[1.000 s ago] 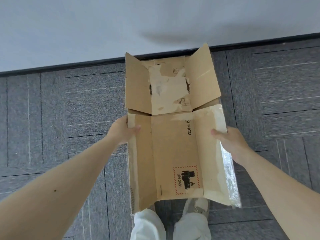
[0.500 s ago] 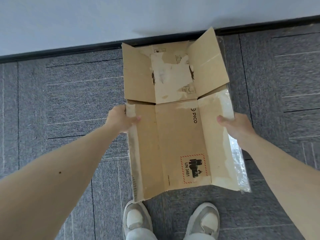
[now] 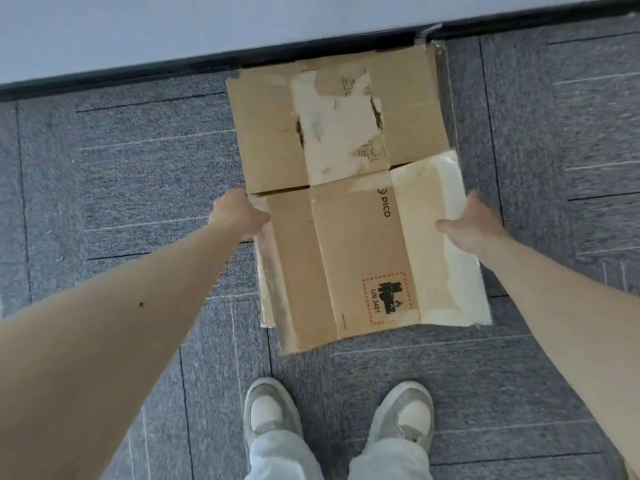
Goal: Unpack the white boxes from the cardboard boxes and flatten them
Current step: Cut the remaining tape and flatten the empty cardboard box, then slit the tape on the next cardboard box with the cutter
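Firstly, left hand [image 3: 239, 213]: clamped on the left edge of the box [image 3: 353, 244], thumb over the upper face, fingers hidden beneath. Right hand [image 3: 474, 226]: clamped on the opposite edge, thumb [image 3: 446, 225] lying along the top of the pale right panel, fingers likewise out of sight. Both arms are bare and reach forward and down. Box: brown cardboard, opened out and flat between the two hands, its long axis running away from the person; whether it lies on the floor or is held just above cannot be told. Near half: three panels side by side, the middle one printed "PICO" [image 3: 384, 206] and bearing a red-hatched "UN 3481" label [image 3: 386, 297]. Clear tape [image 3: 268, 278] trails along the left edge. Far half: two flaps [image 3: 270, 133] spread flat at either side of a torn, whitish patch [image 3: 336, 129], the far edge close to the skirting [image 3: 138, 72]. Carpet [image 3: 121, 202]: grey tiles with thin pale lines. Skirting: black, under a pale wall [image 3: 173, 26]. Shoes [image 3: 268, 410]: a grey-and-white pair, toes pointing at the box, just short of its near edge. Trousers [image 3: 280, 455]: light in colour, at the bottom of the view.
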`<act>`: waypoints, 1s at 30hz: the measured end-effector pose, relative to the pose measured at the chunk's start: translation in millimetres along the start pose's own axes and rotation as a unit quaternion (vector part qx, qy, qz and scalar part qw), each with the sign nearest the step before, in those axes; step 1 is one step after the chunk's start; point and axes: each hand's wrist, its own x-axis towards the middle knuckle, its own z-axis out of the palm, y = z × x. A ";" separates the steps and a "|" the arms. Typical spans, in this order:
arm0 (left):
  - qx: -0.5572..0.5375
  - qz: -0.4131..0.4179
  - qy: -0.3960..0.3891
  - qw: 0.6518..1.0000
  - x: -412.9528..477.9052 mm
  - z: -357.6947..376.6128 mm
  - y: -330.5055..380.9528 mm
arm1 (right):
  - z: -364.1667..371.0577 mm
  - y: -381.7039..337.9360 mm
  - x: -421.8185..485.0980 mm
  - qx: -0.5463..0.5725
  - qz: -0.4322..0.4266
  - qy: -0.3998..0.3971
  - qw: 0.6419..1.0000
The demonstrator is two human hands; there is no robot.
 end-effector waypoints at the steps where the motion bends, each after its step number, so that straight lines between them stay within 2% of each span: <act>1: 0.018 0.006 0.011 1.000 -6.5 -5.8 0.2 | -4.5 -0.8 -6.6 -0.006 -0.006 0.006 1.000; 4: 0.015 0.035 0.016 0.999 -35.4 -32.7 8.1 | -27.2 -9.5 -34.5 -0.013 -0.037 0.011 0.999; 6: 0.007 0.056 0.017 0.998 -63.3 -60.9 20.1 | -51.6 -24.7 -61.6 0.018 -0.077 0.014 0.997; 8: -0.004 0.076 0.025 0.997 -97.2 -96.6 38.9 | -86.3 -46.3 -97.1 0.057 -0.117 0.050 0.990; 15: -0.005 0.173 0.056 0.983 -265.1 -263.2 130.8 | -255.0 -130.4 -270.6 0.152 -0.175 0.082 0.969; 20: -0.014 0.256 0.078 0.963 -407.0 -366.5 191.9 | -374.7 -161.2 -400.6 0.167 -0.223 0.107 0.954; 26: 0.001 0.356 0.086 0.931 -547.9 -445.4 238.6 | -475.0 -156.6 -535.8 0.178 -0.234 0.164 0.942; 30: 0.022 0.450 0.076 0.889 -621.2 -463.4 266.7 | -503.9 -124.2 -618.4 0.184 -0.205 0.217 0.937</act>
